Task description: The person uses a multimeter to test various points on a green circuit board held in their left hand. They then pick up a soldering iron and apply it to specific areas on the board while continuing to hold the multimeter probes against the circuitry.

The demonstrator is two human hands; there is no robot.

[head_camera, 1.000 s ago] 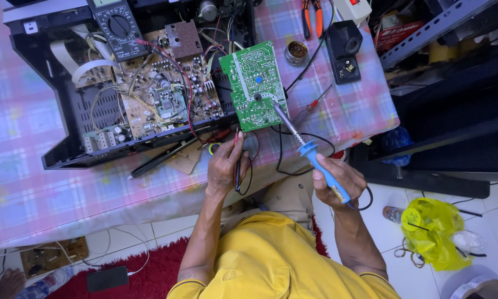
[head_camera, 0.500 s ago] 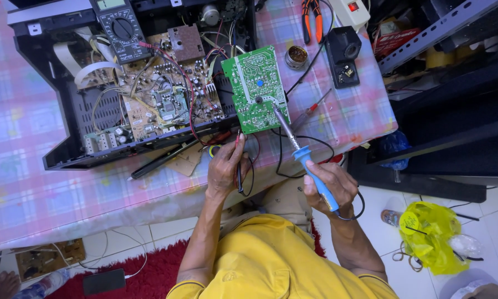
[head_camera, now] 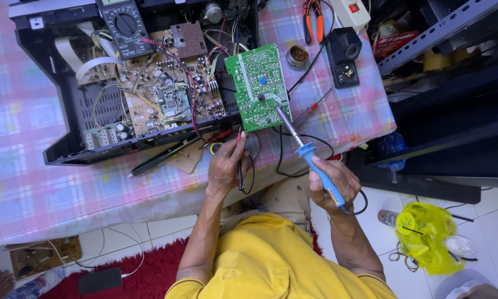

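Centrally, a checked tablecloth (head_camera: 32,182) is carrying an opened black chassis (head_camera: 66,149) with its brown main board (head_camera: 166,99) exposed and a multimeter (head_camera: 124,25) resting on top. Leaning against the chassis, a green circuit board (head_camera: 258,87) is facing solder-side up. The right hand (head_camera: 333,185) is closing firmly around a blue-handled soldering iron (head_camera: 310,158), whose tip is touching the board near its centre. The left hand (head_camera: 226,166) is pinching a thin dark wire-like strand (head_camera: 239,160), fingers together. Judged step: heating a joint; continuing calls for a steady tip.
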